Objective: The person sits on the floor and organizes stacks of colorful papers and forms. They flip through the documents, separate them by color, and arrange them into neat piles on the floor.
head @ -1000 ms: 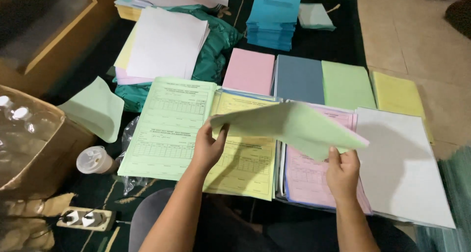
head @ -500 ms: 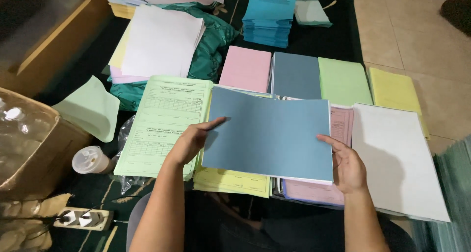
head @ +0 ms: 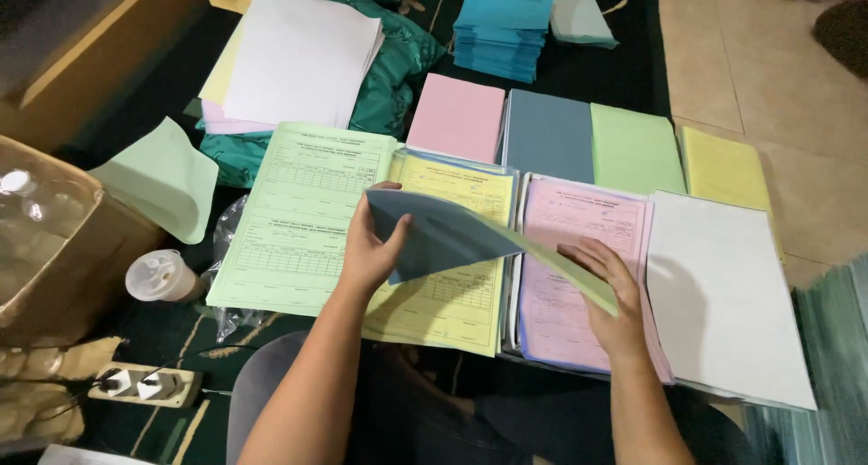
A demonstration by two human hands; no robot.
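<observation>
My left hand (head: 372, 248) grips the left edge of a blue-grey sheet (head: 443, 234) with a green sheet beneath it, held tilted above the stacks. My right hand (head: 610, 293) supports the same sheets' right end, resting over the pink printed-form stack (head: 579, 221). Under the lifted sheets lies the yellow printed-form stack (head: 457, 302). A green printed-form stack (head: 298, 221) lies to the left, and a white stack (head: 723, 293) to the right.
Plain pink (head: 457, 117), blue-grey (head: 547, 135), green (head: 636, 148) and yellow (head: 723, 166) stacks line the back row. Further back sit blue booklets (head: 504, 22) and white paper on teal cloth (head: 303, 53). A cardboard box (head: 54, 239), a plastic cup (head: 158, 275) and a power strip (head: 145, 384) are at left.
The blue-grey sheet, held flat and facing me half a second ago, is now tilted edge-on and lower over the yellow and pink stacks. Both hands moved down with it.
</observation>
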